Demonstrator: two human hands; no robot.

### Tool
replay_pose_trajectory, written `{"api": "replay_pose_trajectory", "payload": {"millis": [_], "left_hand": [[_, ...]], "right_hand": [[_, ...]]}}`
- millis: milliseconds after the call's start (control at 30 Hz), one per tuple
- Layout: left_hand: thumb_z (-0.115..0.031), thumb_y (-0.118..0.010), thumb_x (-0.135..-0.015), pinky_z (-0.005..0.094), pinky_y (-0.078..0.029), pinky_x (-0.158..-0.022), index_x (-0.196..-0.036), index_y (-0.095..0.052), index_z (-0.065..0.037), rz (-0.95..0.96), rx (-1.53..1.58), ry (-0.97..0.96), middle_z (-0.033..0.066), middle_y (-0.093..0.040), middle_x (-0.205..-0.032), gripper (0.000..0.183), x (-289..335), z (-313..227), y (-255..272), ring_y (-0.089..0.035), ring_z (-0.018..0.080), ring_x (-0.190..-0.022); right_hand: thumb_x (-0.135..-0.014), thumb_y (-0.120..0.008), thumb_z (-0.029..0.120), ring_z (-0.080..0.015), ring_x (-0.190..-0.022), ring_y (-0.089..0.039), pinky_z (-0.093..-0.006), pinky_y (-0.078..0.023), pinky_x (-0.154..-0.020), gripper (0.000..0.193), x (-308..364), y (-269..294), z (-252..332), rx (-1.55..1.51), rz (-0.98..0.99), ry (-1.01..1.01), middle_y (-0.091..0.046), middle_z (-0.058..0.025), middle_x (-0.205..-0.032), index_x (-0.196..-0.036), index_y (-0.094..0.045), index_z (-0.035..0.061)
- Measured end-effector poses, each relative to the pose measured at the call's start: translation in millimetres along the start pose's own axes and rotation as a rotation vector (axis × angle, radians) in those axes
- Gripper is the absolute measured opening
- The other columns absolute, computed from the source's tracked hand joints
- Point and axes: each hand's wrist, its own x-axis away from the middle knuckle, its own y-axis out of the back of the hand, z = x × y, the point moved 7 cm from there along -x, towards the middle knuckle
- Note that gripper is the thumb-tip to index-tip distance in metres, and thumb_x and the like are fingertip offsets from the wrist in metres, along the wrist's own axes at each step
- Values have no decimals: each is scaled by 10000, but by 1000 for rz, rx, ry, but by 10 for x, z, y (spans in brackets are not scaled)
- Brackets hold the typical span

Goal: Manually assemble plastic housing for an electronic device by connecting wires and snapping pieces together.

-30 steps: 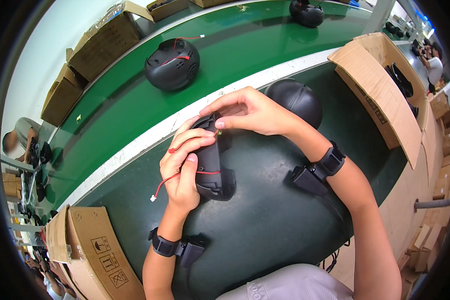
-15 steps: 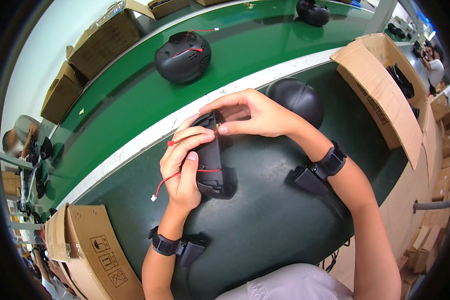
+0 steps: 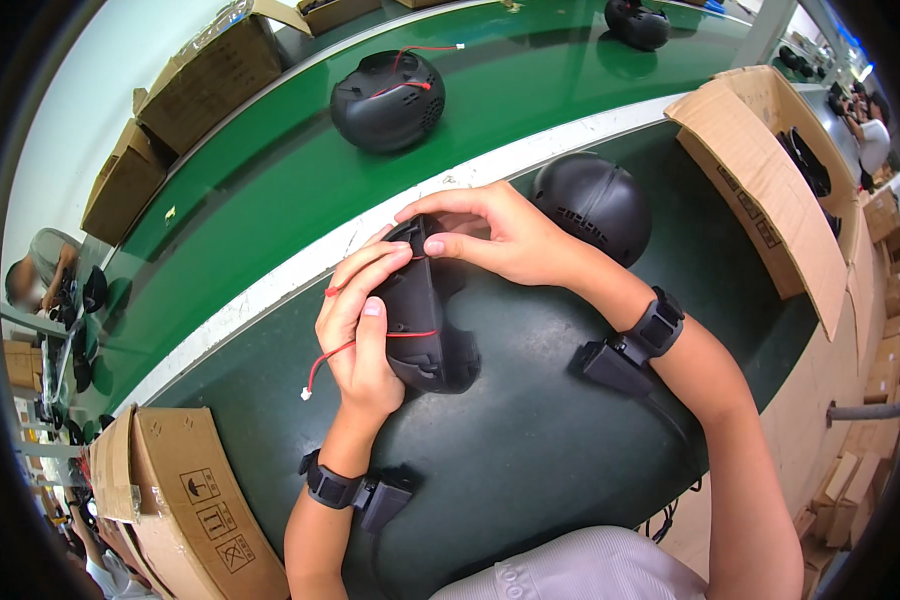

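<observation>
A rounded black plastic housing is held over the workbench, its flat side facing right. My left hand is closed around its left side, thumb and fingertips pressing on the near face. At the far end, my right hand grips the housing, with its thumb close to the left fingertips. Between those fingertips a short stretch of red wire shows; the rest there is hidden. Another red wire crosses the housing, passes the left hand and dangles with a white connector.
A round black housing lies beyond my right forearm. On the green conveyor sit a wired black housing and another farther off. Open cardboard boxes stand right and lower left. Co-workers appear at both edges.
The wired housing on the conveyor has shifted right and slightly away. My right thumb and left fingertips have pressed in closer at the housing's far end. The held housing has turned slightly.
</observation>
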Motion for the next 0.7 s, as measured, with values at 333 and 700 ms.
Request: {"api": "replay_pose_trajectory", "payload": {"millis": [333, 700], "left_hand": [[-64, -417, -835, 455, -390, -1040, -1013, -653, 77, -1, -72, -67, 201, -639, -1077, 327, 0, -72, 3, -569, 378, -1145], [-12, -426, -759, 453, -426, -1011, -969, -656, 78, 27, -221, -149, 205, -650, -1025, 323, -32, -239, -82, -562, 442, -1161]], "right_hand": [[-880, -672, 144, -229, -1079, -618, -363, -478, -954, 441, 7, 65, 181, 249, 57, 19, -607, -137, -1236, -1280, -549, 5], [-748, -709, 540, -335, -902, -623, -381, -497, -783, 812, 790, 758, 540, 1640, -235, -320, -623, -185, -994, -1276, -494, -38]]}}
